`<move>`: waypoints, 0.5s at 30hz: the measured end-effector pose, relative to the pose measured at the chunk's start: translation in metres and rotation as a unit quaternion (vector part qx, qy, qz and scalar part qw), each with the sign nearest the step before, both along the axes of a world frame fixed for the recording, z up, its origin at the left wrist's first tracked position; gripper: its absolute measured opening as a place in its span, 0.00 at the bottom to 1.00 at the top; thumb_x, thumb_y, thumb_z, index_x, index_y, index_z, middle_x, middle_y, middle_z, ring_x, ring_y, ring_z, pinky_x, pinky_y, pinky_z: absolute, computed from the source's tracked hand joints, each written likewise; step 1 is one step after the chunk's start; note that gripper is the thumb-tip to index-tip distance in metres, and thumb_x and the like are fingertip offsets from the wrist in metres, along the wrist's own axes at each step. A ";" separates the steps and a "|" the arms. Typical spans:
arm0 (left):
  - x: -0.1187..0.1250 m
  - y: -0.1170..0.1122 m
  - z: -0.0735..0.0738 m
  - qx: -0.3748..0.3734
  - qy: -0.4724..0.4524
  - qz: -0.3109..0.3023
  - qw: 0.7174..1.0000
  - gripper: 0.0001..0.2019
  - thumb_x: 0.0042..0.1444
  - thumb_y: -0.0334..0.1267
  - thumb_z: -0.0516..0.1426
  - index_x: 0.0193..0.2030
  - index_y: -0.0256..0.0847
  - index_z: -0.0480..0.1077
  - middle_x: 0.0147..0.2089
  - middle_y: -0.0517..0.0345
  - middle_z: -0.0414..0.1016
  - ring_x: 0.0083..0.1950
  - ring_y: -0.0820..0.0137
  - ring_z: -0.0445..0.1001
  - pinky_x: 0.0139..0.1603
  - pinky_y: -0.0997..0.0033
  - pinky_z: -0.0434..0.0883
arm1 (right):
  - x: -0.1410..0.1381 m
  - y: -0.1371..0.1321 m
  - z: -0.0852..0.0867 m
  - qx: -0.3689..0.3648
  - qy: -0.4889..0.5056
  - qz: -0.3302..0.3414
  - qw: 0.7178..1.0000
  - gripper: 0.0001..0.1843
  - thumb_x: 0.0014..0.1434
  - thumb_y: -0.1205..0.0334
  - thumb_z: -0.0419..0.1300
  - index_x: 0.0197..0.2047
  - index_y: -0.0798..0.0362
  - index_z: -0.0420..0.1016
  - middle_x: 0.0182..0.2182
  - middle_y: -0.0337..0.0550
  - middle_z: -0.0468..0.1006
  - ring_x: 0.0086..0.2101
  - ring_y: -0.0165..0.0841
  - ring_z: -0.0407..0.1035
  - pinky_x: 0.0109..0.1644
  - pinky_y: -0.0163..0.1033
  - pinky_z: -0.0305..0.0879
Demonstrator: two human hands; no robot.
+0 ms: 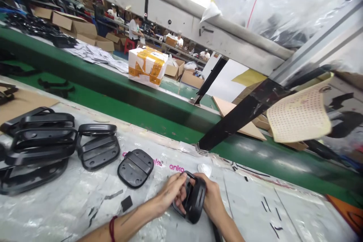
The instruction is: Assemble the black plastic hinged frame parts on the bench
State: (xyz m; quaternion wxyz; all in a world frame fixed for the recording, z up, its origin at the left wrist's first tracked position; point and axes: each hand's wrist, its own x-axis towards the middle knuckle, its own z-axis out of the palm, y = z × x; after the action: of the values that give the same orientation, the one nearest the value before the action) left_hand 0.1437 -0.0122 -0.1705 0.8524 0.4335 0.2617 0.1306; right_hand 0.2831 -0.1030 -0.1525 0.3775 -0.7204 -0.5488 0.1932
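Both hands are gripping one black plastic part (193, 200), low centre of the view, approx 6 o'clock. Left hand (170, 192) is closing narrow round its left edge, fingers curling over the top rim; a red band (112, 228) is sitting on that wrist. Right hand (211, 196) is clasping the right side w/ thumb on the rim. The part is standing on edge, tilted, resting on or just above the plastic-covered table (283, 211); can't tell which.

At approx 10 o'clock from the hands, a flat black plate (135, 167) is lying on the sheet, near but apart. Further out at 9–10 o'clock, a 2nd black piece (98, 151) is lying beside a stack of black frames (39, 147). A small black scrap (126, 203) is lying at 9 o'clock, close to the left forearm.

At 12 o'clock, beyond the table edge, a green conveyor (119, 98) is running across, w/ a taped white box (146, 66) sitting at its far side. At 2 o'clock a perforated cream sheet (300, 115) is hanging.
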 end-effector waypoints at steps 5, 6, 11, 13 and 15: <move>0.002 0.002 -0.005 0.033 0.001 -0.031 0.999 0.29 0.49 0.70 0.49 0.36 0.43 0.58 0.16 0.66 0.66 0.14 0.75 0.59 0.16 0.76 0.62 | 0.000 -0.003 -0.012 0.004 0.022 -0.038 0.999 0.15 0.63 0.49 0.57 0.37 0.53 0.71 0.22 0.38 0.74 0.22 0.34 0.69 0.26 0.34 0.63; 0.001 0.001 -0.006 0.046 0.009 -0.024 0.999 0.28 0.50 0.70 0.48 0.35 0.43 0.58 0.15 0.67 0.65 0.13 0.75 0.59 0.16 0.76 0.60 | 0.000 -0.003 -0.010 0.002 0.022 -0.038 0.999 0.15 0.64 0.49 0.57 0.36 0.54 0.72 0.22 0.38 0.74 0.22 0.34 0.69 0.25 0.34 0.63; -0.004 -0.008 -0.016 0.156 0.043 0.016 0.987 0.26 0.60 0.62 0.43 0.28 0.43 0.64 0.16 0.62 0.64 0.25 0.67 0.70 0.31 0.68 0.69 | 0.002 -0.003 0.006 -0.010 0.000 0.013 1.000 0.16 0.65 0.50 0.54 0.38 0.54 0.74 0.21 0.36 0.73 0.21 0.32 0.69 0.25 0.33 0.64; -0.007 -0.011 -0.021 0.164 0.048 0.041 0.984 0.24 0.60 0.60 0.47 0.30 0.42 0.69 0.23 0.55 0.72 0.39 0.60 0.75 0.44 0.64 0.71 | 0.002 0.000 0.004 0.004 -0.022 0.005 1.000 0.16 0.65 0.50 0.55 0.37 0.54 0.74 0.20 0.36 0.72 0.20 0.31 0.68 0.24 0.33 0.62; -0.009 -0.013 -0.026 0.157 0.062 0.072 0.983 0.21 0.58 0.57 0.52 0.40 0.40 0.72 0.39 0.48 0.78 0.55 0.55 0.71 0.56 0.62 0.67 | 0.001 0.004 -0.005 0.027 -0.042 -0.026 0.998 0.15 0.64 0.51 0.56 0.35 0.54 0.74 0.18 0.34 0.70 0.17 0.30 0.65 0.21 0.32 0.59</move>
State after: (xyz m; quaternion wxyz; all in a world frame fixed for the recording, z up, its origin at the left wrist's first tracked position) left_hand 0.1343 -0.0249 -0.1961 0.7441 0.5493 0.3212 0.2037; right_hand 0.2841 -0.0992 -0.1577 0.3783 -0.7312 -0.5507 0.1381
